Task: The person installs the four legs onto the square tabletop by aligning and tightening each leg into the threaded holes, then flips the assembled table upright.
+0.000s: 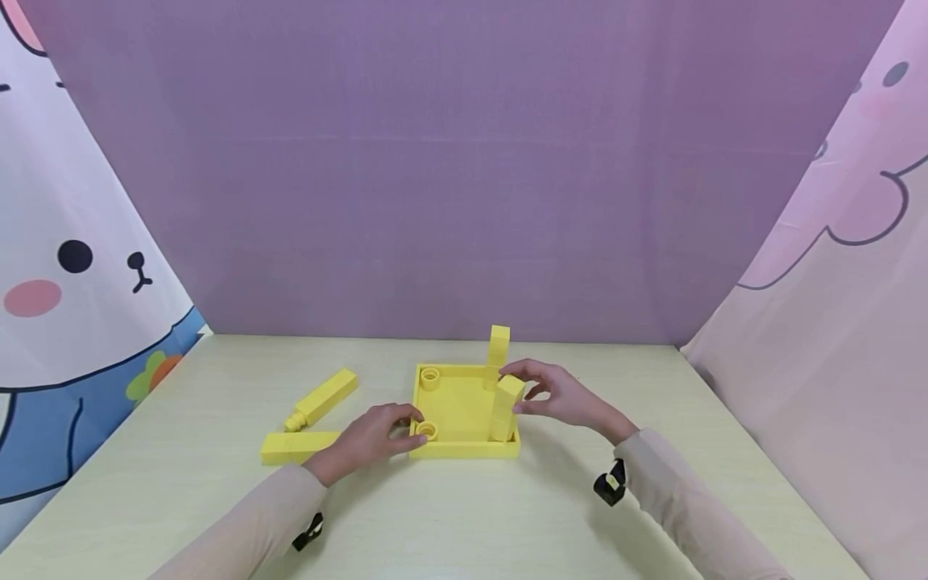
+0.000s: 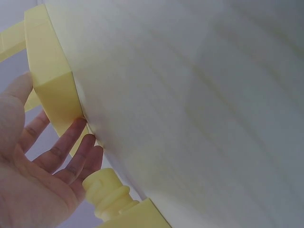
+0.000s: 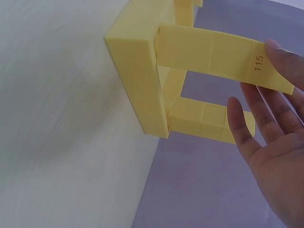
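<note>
A yellow square tray-like base lies on the table with its raised rim upward. My left hand holds its near left corner, thumb at the rim and fingers along the outer side. Round sockets show in the far left corner and near left corner. At the near right corner a square yellow leg stands upright, and my right hand holds its upper part. The right wrist view shows the thumb by the "115" marking on this leg, fingers behind. Another yellow leg stands at the far right corner.
Left of the base, a loose yellow leg lies with its threaded end toward me. A second loose leg lies nearer, partly hidden by my left hand. A purple cloth hangs behind the table, with printed cloths at both sides.
</note>
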A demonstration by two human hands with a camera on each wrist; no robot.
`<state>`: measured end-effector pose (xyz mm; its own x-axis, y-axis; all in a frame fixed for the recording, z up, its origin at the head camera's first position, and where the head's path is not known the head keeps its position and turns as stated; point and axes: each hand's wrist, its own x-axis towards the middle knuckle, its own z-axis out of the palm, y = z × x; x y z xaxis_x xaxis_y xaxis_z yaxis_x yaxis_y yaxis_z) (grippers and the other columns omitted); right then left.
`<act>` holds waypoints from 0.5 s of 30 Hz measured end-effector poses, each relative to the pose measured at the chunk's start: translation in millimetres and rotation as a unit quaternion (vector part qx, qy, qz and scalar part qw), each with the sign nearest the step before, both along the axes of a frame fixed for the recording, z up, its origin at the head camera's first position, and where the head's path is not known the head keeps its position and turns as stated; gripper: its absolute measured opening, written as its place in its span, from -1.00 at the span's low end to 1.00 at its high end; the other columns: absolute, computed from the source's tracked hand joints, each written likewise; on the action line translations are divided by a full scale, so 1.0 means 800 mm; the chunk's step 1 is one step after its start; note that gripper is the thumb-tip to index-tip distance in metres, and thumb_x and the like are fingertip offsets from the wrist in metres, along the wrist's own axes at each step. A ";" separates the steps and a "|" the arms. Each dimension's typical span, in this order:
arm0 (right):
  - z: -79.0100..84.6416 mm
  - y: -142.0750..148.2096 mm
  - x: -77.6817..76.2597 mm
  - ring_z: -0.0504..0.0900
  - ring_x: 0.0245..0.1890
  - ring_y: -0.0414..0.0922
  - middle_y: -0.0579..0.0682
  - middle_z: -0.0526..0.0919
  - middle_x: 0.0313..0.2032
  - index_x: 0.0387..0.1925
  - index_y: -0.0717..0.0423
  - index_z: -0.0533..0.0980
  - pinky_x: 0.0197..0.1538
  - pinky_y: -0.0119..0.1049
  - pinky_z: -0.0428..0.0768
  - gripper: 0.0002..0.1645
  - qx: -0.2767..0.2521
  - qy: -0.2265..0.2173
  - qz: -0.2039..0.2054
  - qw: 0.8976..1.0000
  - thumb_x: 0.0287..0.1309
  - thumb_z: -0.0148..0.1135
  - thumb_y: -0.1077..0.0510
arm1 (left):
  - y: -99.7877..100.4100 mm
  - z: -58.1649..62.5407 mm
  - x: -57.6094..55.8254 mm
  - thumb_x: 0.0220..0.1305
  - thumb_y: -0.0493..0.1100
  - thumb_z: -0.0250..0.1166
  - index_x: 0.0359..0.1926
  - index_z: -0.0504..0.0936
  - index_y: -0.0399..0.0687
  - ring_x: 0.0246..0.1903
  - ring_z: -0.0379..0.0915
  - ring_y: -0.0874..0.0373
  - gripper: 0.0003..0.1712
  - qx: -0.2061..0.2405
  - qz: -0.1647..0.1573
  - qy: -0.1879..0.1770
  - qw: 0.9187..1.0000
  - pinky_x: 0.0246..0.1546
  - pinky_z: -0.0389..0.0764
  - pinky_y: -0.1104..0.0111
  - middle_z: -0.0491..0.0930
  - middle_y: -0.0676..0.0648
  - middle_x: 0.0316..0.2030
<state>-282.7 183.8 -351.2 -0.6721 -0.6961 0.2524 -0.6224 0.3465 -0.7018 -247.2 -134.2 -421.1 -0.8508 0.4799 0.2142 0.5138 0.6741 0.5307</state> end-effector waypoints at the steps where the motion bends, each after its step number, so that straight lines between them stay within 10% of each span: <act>1: 0.000 0.000 0.000 0.49 0.05 -0.03 0.05 0.50 0.06 0.09 0.07 0.39 -0.10 -0.21 0.59 -0.44 -0.002 -0.001 -0.004 1.000 0.01 0.33 0.18 | 0.000 0.000 0.000 0.15 0.08 0.25 -0.13 0.57 -0.03 -0.20 0.50 0.14 -0.64 0.000 0.000 -0.001 1.000 -0.19 0.53 0.22 0.60 0.06 -0.21; 15: 0.013 -0.021 0.036 0.54 -0.16 0.05 0.13 0.58 -0.15 -0.09 0.26 0.44 -0.16 0.03 0.53 -0.52 -0.036 0.023 -0.114 0.993 -0.11 0.38 0.29 | 0.001 0.004 0.002 0.16 0.07 0.25 -0.13 0.56 -0.05 -0.17 0.50 0.11 -0.64 0.001 -0.002 -0.017 1.000 -0.14 0.52 0.18 0.60 0.03 -0.19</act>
